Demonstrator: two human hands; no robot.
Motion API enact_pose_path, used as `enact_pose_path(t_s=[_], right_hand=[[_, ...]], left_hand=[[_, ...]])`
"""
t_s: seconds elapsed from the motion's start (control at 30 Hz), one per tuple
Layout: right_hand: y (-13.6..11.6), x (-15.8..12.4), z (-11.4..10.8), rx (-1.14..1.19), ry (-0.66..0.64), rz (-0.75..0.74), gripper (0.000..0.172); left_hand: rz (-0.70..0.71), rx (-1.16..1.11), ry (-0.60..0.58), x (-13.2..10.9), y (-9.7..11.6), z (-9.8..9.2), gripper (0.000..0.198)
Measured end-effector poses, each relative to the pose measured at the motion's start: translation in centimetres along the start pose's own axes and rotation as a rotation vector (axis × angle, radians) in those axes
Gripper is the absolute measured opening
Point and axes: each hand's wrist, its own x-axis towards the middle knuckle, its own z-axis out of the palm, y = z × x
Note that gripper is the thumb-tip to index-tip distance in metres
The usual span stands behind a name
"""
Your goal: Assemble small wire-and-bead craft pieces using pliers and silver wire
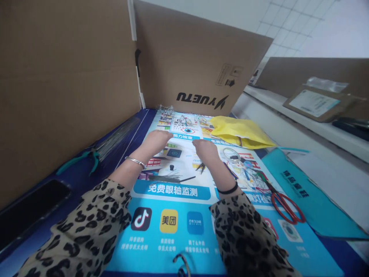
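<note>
Nearest, at the bottom edge, a metal hook (pixel 185 262) lies on a blue and white printed sheet (pixel 121 261), which seems to serve as the table's work surface. At left is a black slab (pixel 31 215), set to one side, likely so the forearms have room. Two leopard-print sleeves reach forward, pushed up, perhaps so that the cuffs don't drag.

At right lie red-handled scissors (pixel 275 195), handles toward the person, an easy angle for picking up. Between the forearms, dark wires (pixel 167 178) lie flat on the sheet, below and just apart from the hands.

The left hand (pixel 157 141) and right hand (pixel 208 152) face each other over the sheet, a small gap between them, fingers curled in. Their near-matching height suggests both are working at one spot. Whether the fingertips pinch something thin, I cannot tell.

Left of them, teal-handled pliers (pixel 93 154) lie by a bundle of thin wires (pixel 118 137), probably kept together within reach. Right, a teal bag (pixel 302 196) and, farther, a yellow bag (pixel 240 132) sit toward the edge. Beyond, cardboard panels (pixel 187 57) stand upright, seemingly screening the table's left and back.
</note>
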Motion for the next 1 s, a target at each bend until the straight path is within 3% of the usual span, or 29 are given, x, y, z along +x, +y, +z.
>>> enact_pose_path(t_s=[0.1, 0.3, 0.53, 0.73, 0.9, 1.0], right_hand=[[0.3, -0.4, -0.8, -0.01, 0.023, 0.029, 0.029], [1.3, -0.8, -2.5, -0.001, 0.074, 0.008, 0.03], [3.5, -1.5, -3.6, 0.013, 0.17, -0.012, 0.03], [3.9, -2.8, -4.4, 0.005, 0.133, 0.069, 0.033], [3.9, -3.0, -4.1, 0.003, 0.125, 0.123, 0.031], [4.2, -3.0, -4.0, -0.009, 0.097, 0.114, 0.031]], left_hand=[[0.034, 0.02, 0.009, 0.0, 0.0, 0.1, 0.025], [-0.034, 0.055, -0.045, 0.3, 0.3, -0.2, 0.03], [-0.071, -0.021, -0.073, 0.3, 1.6, -1.7, 0.027], [-0.179, -0.114, -0.026, 0.2, 2.5, -2.1, 0.028], [-0.255, -0.318, -0.094, 0.4, 3.0, -1.3, 0.025], [-0.263, -0.201, -0.074, 0.1, 3.6, -1.3, 0.028]])
